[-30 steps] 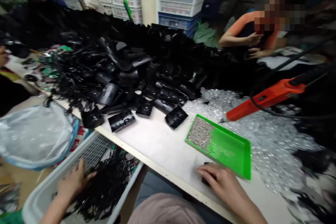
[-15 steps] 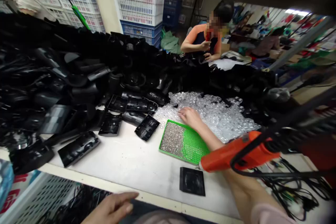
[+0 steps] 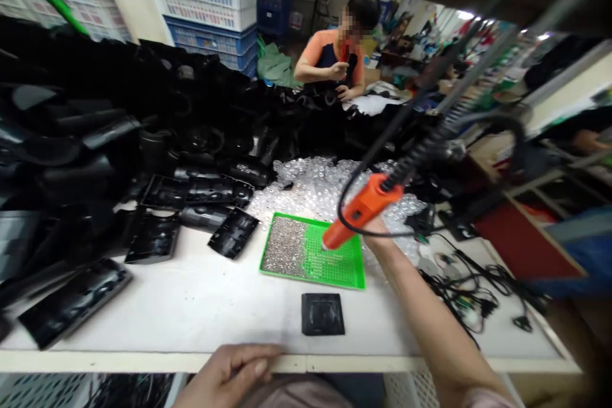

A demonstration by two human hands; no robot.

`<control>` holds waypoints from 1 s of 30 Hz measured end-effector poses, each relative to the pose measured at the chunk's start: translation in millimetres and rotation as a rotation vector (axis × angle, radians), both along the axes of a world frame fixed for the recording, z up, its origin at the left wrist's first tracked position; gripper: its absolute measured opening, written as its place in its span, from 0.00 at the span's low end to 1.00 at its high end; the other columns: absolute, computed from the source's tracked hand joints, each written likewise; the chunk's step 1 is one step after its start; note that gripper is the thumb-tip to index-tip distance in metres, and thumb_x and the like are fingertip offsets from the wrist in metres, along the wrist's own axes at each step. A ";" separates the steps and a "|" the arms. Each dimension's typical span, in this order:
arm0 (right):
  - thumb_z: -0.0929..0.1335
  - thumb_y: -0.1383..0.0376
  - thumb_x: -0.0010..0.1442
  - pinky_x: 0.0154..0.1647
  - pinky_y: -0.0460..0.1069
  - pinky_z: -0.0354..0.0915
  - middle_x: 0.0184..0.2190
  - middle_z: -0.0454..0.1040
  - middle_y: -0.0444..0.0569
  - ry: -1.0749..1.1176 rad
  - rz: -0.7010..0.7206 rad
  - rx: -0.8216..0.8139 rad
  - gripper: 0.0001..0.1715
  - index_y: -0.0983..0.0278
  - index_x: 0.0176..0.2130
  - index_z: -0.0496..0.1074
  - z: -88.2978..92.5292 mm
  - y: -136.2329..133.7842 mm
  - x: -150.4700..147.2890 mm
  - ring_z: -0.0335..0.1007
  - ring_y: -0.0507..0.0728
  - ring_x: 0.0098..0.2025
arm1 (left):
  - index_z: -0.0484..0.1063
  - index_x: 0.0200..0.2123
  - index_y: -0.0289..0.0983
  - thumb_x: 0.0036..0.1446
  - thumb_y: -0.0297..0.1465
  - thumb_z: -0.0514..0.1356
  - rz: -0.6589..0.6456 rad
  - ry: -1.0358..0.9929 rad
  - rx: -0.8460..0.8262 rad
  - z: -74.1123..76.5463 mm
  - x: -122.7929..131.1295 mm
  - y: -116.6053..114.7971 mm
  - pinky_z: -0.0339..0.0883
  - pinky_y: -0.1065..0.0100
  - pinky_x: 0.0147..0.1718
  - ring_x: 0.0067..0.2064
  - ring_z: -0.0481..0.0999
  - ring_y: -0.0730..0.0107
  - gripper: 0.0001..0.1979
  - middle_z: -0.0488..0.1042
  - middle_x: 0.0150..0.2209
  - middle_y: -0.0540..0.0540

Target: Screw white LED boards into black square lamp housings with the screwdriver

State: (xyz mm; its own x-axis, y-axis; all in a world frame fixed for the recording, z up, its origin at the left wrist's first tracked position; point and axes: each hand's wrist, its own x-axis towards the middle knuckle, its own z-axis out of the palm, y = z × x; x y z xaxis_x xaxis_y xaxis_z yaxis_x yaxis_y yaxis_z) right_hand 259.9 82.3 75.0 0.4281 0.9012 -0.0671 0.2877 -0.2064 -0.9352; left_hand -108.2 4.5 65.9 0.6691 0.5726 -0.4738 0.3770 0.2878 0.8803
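Observation:
My left hand (image 3: 234,373) rests at the table's front edge, fingers stretched out and nothing visible in it. My right hand (image 3: 377,231) is mostly behind an orange electric screwdriver (image 3: 361,210) that hangs tilted from a coiled cord; its fingers are hidden, so I cannot tell whether it grips the tool. Below the screwdriver tip lies a green perforated tray (image 3: 352,277), its left part covered with small metal screws (image 3: 284,245). In front of the tray, a square black plastic part (image 3: 323,314) lies on the white table (image 3: 191,306).
Clear plastic rings or discs (image 3: 306,178) are heaped behind the tray. Black plastic housings (image 3: 71,299) pile up on the left and back. Cables (image 3: 463,293) lie on the right. Across the heap sits a co-worker (image 3: 329,64) near stacked crates (image 3: 210,0).
My view has turned to the right. My right hand has drawn back from the clear plastic pieces to behind the screwdriver, which now hangs over the tray. My left hand stays by the table edge.

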 end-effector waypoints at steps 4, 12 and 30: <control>0.69 0.42 0.49 0.20 0.47 0.68 0.27 0.76 0.49 0.209 -0.011 -0.034 0.33 0.67 0.40 0.74 -0.7 -96.0 -34.3 0.70 0.52 0.23 | 0.80 0.44 0.43 0.54 0.41 0.63 0.118 -0.120 0.083 8.6 67.5 7.8 0.67 0.59 0.50 0.45 0.76 0.55 0.16 0.80 0.42 0.44; 0.67 0.57 0.61 0.34 0.51 0.75 0.35 0.79 0.52 -0.166 0.040 0.101 0.17 0.63 0.48 0.73 -21.1 -189.3 -109.9 0.76 0.56 0.36 | 0.74 0.52 0.36 0.56 0.40 0.62 0.090 -0.248 -0.126 -2.7 106.1 -12.0 0.66 0.70 0.33 0.29 0.71 0.69 0.22 0.77 0.28 0.47; 0.66 0.59 0.63 0.48 0.57 0.60 0.45 0.74 0.54 -1.184 0.330 0.150 0.18 0.63 0.50 0.71 -39.6 -180.2 -101.1 0.64 0.62 0.48 | 0.65 0.60 0.46 0.53 0.36 0.66 -0.155 -0.042 0.813 -47.4 98.9 7.7 0.55 0.52 0.57 0.57 0.67 0.48 0.31 0.70 0.57 0.40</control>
State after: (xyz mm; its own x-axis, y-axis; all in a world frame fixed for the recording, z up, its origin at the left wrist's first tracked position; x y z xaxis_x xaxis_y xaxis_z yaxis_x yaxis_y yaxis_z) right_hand 158.9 -97.8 35.4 -0.0937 0.9430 0.3194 0.9898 0.1229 -0.0723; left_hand -9.3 12.2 18.5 0.7767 0.6253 0.0758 0.3218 -0.4973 0.8057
